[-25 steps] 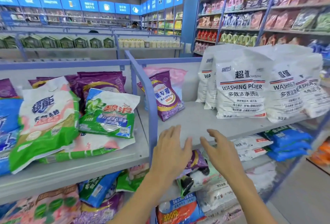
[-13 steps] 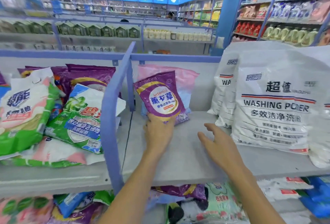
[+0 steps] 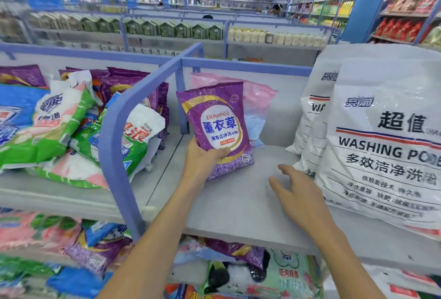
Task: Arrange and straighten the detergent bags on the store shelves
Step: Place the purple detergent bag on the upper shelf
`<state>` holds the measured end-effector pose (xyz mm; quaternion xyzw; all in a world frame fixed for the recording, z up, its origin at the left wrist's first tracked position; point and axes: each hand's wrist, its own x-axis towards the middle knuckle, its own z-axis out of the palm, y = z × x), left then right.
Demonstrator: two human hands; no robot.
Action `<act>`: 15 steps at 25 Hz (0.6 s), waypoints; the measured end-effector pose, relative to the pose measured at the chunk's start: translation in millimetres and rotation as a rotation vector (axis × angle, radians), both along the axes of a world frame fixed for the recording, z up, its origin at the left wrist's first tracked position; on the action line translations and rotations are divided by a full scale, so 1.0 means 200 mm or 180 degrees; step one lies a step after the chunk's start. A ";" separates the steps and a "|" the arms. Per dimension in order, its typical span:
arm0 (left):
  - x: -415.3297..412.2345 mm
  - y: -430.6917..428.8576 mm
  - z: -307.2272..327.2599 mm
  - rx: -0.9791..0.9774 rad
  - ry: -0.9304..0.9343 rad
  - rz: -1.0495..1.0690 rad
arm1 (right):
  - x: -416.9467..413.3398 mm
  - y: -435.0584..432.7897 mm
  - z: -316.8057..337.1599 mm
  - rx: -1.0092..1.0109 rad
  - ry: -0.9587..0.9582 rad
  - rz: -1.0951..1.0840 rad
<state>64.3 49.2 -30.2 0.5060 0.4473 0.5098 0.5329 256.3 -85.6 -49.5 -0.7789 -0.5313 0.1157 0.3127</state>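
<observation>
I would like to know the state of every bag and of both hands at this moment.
purple bag: upright, slightly tilted, held at its bottom.
left hand: grips the purple bag.
right hand: open over the shelf, holding nothing.
pink bag: upright behind the purple bag.
white bags: upright, on the right.
green bags: lying jumbled in the left compartment.

Bright, even store light; wide-angle bending and blur toward the edges.
</observation>
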 end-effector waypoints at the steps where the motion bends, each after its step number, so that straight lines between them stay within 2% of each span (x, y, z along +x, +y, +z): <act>1: -0.02 -0.06 0.02 0.0081 -0.0022 -0.0028 | 0.00 -0.01 0.00 0.0042 -0.0044 0.0033; 5: -0.15 -0.34 0.11 0.0366 -0.0007 -0.0317 | -0.06 -0.12 0.02 0.0296 0.0123 0.0263; 8: -0.24 -0.51 0.12 0.0293 -0.0053 -0.0519 | -0.15 -0.20 0.05 0.0628 0.0404 0.0374; 13: -0.47 -0.73 0.10 0.0342 -0.0045 -0.0919 | -0.44 -0.33 0.15 0.0913 0.2532 0.1202; 15: -0.60 -0.81 0.08 0.0296 -0.0149 -0.0968 | -0.57 -0.37 0.15 0.0948 0.2755 0.1277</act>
